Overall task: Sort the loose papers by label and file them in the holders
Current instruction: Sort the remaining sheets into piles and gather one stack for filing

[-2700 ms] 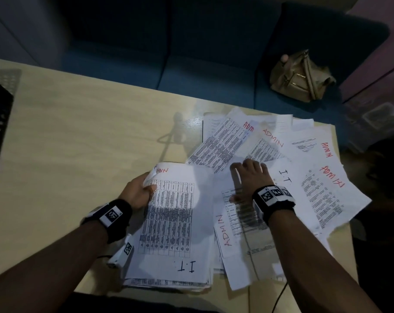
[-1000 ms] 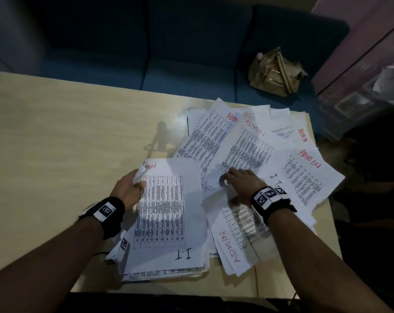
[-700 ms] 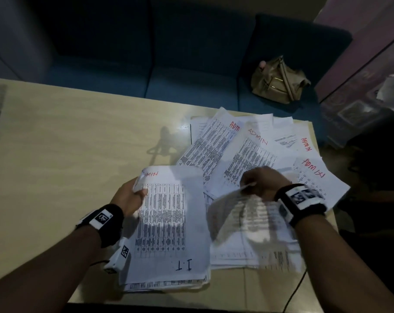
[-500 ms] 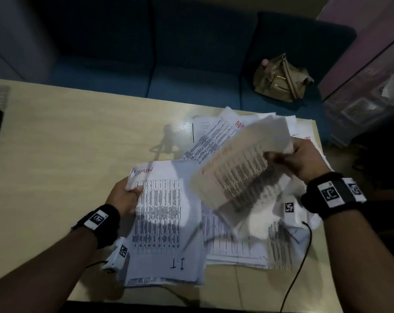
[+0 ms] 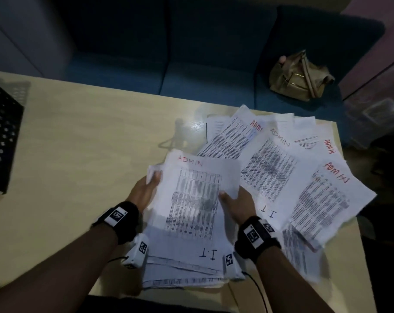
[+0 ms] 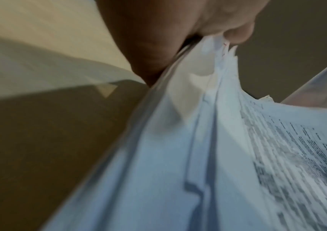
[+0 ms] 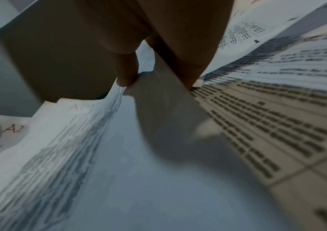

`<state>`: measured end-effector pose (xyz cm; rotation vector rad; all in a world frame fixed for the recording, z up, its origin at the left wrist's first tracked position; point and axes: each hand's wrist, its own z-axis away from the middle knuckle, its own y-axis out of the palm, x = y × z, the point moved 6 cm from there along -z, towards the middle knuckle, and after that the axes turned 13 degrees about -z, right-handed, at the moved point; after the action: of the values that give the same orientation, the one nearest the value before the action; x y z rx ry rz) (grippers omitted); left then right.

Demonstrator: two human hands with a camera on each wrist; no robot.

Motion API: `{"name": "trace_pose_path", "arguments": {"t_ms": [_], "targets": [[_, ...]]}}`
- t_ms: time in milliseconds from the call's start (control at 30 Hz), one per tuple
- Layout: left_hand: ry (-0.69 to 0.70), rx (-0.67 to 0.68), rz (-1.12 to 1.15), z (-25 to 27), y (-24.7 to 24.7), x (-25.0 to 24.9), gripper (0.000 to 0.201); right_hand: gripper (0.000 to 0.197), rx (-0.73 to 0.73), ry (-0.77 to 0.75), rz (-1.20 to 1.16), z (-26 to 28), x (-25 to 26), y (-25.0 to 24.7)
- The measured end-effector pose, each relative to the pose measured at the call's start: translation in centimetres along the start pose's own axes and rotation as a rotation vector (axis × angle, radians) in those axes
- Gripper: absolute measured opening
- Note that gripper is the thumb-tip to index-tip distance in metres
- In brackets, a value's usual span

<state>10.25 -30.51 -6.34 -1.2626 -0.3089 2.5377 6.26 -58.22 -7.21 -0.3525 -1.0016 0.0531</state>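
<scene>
A stack of printed sheets (image 5: pixel 187 256) lies at the table's near edge. Its top sheet (image 5: pixel 196 199) is marked ADMIN in red and I.T in black. My left hand (image 5: pixel 146 188) grips the stack's upper left corner, thumb on top; the left wrist view shows the thumb (image 6: pixel 236 32) pinching the sheet edges (image 6: pixel 218 62). My right hand (image 5: pixel 234 199) pinches the top sheet's right edge, thumb on the paper; its fingertips (image 7: pixel 127 79) hold the paper edge (image 7: pixel 119 93). Loose papers (image 5: pixel 281 168) fan out to the right, labelled ADMIN and I.T.
A black mesh holder (image 5: pixel 2 136) stands at the left edge of the beige table (image 5: pixel 78 154). A dark blue sofa (image 5: pixel 191 64) runs behind the table, with a tan bag (image 5: pixel 300 77) on it. A cable (image 5: pixel 259 290) trails from my right wrist.
My right hand lifted a sheet off the loose pile on the right, carried it left and laid it on the stack under my left hand. The left hand has kept its hold.
</scene>
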Motion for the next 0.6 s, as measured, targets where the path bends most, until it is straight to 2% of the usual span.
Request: {"name": "trace_pose_path", "arguments": {"t_ms": [33,133,167,233,300,433,500,600], "targets": [[0.010,0.013,0.035,0.1,0.2,-0.4,0.061,0.026,0.012,-0.014,0.023,0.1,0.5,0.3],[0.099,0.079,0.047,0.2,0.5,-1.3,0.020,0.023,0.047,-0.010,0.104,0.0,1.3,1.0],[0.119,0.077,0.016,0.2,0.3,-1.4,0.018,0.023,0.068,-0.016,0.150,0.0,1.6,1.4],[0.114,0.058,-0.022,-0.3,0.0,-1.3,0.025,0.024,0.106,-0.029,0.202,-0.1,1.9,1.9],[0.155,0.067,-0.035,-0.5,0.1,-1.8,0.043,0.025,0.107,-0.045,0.225,0.0,2.3,2.0],[0.283,0.233,-0.121,-0.8,0.8,-2.5,0.079,0.039,0.088,-0.149,0.392,-0.7,3.3,2.1],[0.273,0.248,-0.072,-0.9,0.8,-2.4,0.079,0.053,0.071,-0.176,0.391,-1.5,3.2,2.3],[0.262,0.211,0.024,-1.2,0.8,-2.4,0.061,0.066,-0.012,-0.156,0.130,-1.7,3.2,2.3]]}}
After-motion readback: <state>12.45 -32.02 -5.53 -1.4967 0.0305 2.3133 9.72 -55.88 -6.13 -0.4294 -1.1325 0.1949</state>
